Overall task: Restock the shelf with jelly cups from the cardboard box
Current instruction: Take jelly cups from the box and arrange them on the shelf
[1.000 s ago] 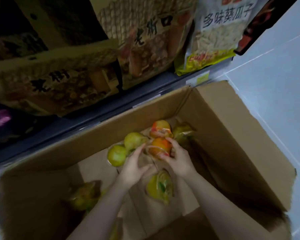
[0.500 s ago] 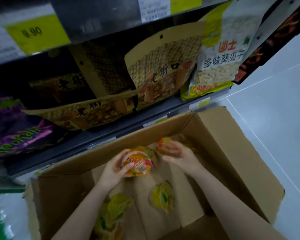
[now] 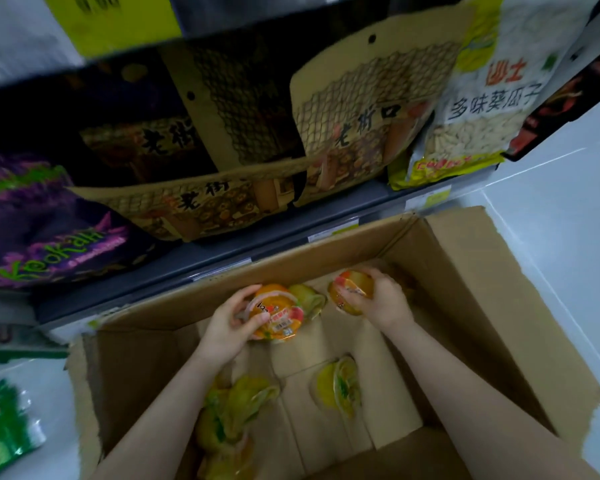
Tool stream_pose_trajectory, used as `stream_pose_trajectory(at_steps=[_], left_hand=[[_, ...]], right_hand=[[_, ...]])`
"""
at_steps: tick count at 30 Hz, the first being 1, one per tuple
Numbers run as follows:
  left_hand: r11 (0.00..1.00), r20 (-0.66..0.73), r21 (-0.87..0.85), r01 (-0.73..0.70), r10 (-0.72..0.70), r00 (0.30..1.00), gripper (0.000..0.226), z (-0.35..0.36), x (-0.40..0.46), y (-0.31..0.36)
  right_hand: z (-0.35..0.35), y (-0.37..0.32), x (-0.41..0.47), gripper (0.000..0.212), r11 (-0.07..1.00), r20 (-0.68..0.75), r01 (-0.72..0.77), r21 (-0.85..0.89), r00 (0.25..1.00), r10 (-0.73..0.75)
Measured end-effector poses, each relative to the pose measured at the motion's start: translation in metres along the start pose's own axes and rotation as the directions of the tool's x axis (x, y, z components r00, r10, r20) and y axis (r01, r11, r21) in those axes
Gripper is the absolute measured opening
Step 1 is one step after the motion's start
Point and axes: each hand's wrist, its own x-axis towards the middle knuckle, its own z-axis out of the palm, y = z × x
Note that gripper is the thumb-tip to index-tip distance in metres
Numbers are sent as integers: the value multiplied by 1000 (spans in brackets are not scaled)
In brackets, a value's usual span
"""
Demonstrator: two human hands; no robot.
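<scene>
Left hand (image 3: 227, 327) curls round an orange-lidded clear plastic jelly cup (image 3: 278, 315), right hand (image 3: 383, 303) grips another orange jelly cup (image 3: 352, 292), both over the open brown cardboard box (image 3: 499, 306); probably one per hand to halve trips. Yellow cups (image 3: 338, 384) remain inside.

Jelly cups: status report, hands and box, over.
Left hand grips an orange jelly cup. Right hand grips a second cup. Both inside the cardboard box; yellow cups remain. Nothing blocking.
</scene>
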Motion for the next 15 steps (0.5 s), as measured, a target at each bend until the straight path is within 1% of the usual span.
stream_pose_trajectory(at_steps=[3,6,8,12,15], left_hand=[[1000,-17,-6,10,-10,1000,46,-1,-34,42],[999,-20,45,-17,18,1000,45,5,-78,105],[996,3,72,-46,46,999,42,10,-111,163],[978,62,164,-132,123,990,37,11,-178,310],[964,115,192,-183,163,980,33,12,-228,409]], right_hand=[[-41,-21,-42,58,996,8,-23,91,1000,23],[-96,-54,-97,46,974,35,-59,219,998,53],[-143,-82,-140,34,955,60,-74,287,996,59],[-252,-155,-226,7,895,67,-66,441,997,41],[-325,-208,-287,5,883,30,-17,468,1000,3]])
